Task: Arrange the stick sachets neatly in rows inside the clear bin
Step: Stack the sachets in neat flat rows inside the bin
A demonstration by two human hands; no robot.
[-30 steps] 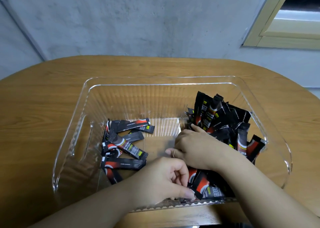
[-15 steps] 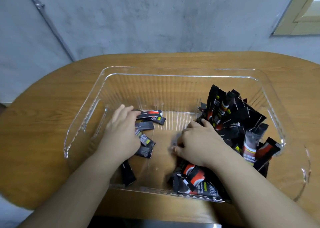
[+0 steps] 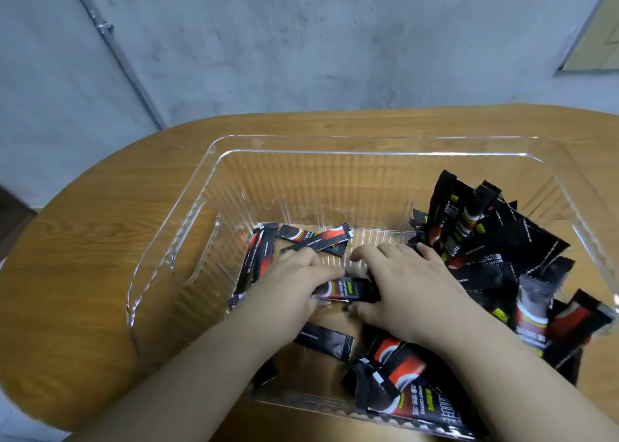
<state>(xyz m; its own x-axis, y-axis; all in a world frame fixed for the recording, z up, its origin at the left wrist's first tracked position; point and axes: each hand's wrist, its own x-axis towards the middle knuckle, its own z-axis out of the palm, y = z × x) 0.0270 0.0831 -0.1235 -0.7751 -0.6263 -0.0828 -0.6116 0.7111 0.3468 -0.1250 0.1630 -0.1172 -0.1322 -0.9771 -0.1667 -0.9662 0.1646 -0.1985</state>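
Clear ribbed plastic bin [image 3: 207,187] on wooden counter [image 3: 83,240]. A few black-red stick sachets [image 3: 258,257] lie loose at bin's left. L hand [image 3: 288,287] & R hand [image 3: 402,290], fingers curled, both pinch one black sachet [image 3: 345,290] mid-bin. Jumbled sachet pile [image 3: 495,250] at right.

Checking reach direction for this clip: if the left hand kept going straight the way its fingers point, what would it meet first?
Likely the right hand: the left hand points right along the sachet both hold. Depth is uncertain.
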